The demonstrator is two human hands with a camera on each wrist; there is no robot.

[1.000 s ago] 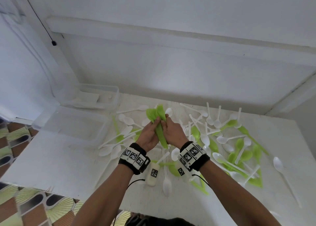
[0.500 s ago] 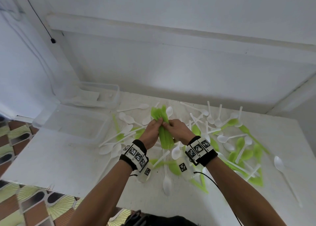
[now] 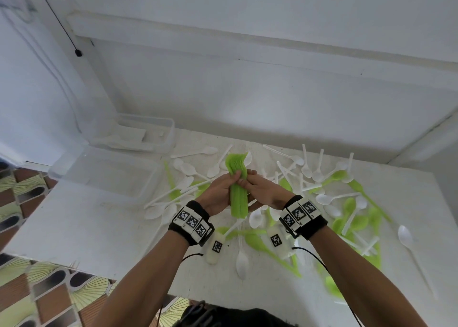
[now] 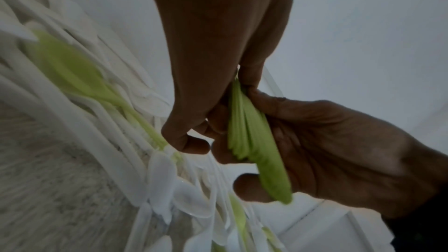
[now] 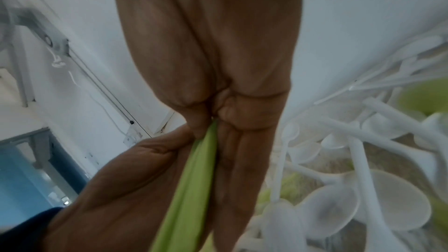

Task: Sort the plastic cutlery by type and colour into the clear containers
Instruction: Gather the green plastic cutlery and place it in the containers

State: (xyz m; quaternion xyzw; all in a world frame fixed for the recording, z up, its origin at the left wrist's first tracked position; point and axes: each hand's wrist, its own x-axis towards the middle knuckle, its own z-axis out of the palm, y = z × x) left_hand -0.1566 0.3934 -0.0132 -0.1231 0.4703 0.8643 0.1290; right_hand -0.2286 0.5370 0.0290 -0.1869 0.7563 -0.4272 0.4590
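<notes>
Since a second ago the two hands have closed in and squared up the green spoons: the fanned bowls have drawn into one tight stack, now standing nearly straight along the 12-to-6 line, and the hands sit slightly further from the body.

The left hand [image 3: 219, 193] and the right hand [image 3: 264, 190] clasp the stack of green spoons [image 3: 238, 190] from either side, above the table. Both have fingers curled round the handles, pressed together with the stack between the palms; the wrist views show fingers and thumbs of both hands wrapped about the green handles [image 4: 252, 135] [image 5: 191, 185]. The bowls stick out at 12 o'clock past the fingertips, and the handle ends hang at 6 o'clock below the palms.

Around the hands the white table [image 3: 81, 227] carries loose cutlery. White spoons [image 3: 307, 168] lie scattered from 12 to 3 o'clock, mixed with loose green spoons [image 3: 352, 217] at 3 to 4 o'clock. More white ones lie at 9 o'clock, and one white spoon [image 3: 242, 262] lies at 6 o'clock between the wrists.

At 10 o'clock stands a clear container [image 3: 146, 195], and beyond it, nearer the wall at 11 o'clock, a second clear container [image 3: 171, 133]. What the far one holds cannot be told.
</notes>
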